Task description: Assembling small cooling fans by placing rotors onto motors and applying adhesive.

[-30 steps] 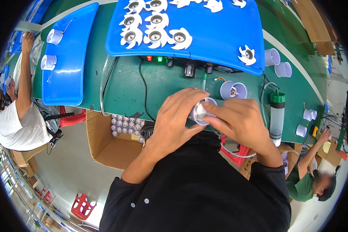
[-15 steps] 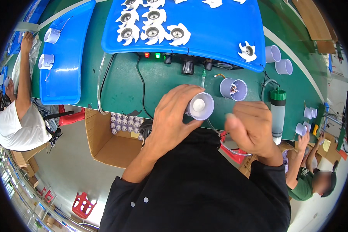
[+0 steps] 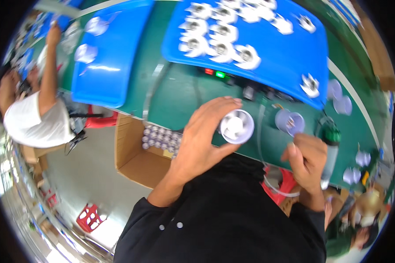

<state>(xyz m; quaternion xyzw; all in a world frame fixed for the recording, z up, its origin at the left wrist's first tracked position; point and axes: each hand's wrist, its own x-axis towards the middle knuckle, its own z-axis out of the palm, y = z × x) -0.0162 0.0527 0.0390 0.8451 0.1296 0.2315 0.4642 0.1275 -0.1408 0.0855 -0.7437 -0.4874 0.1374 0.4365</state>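
Held cup, blue tray, green-capped bottle

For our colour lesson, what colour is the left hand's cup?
The cup is pale lilac; best view: head.

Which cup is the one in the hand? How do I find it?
Find the blue tray with white fans on it. Below it in the picture, a left hand grips a pale purple cup. Unlike the other cup to its right, this one is held and has a white fan inside.
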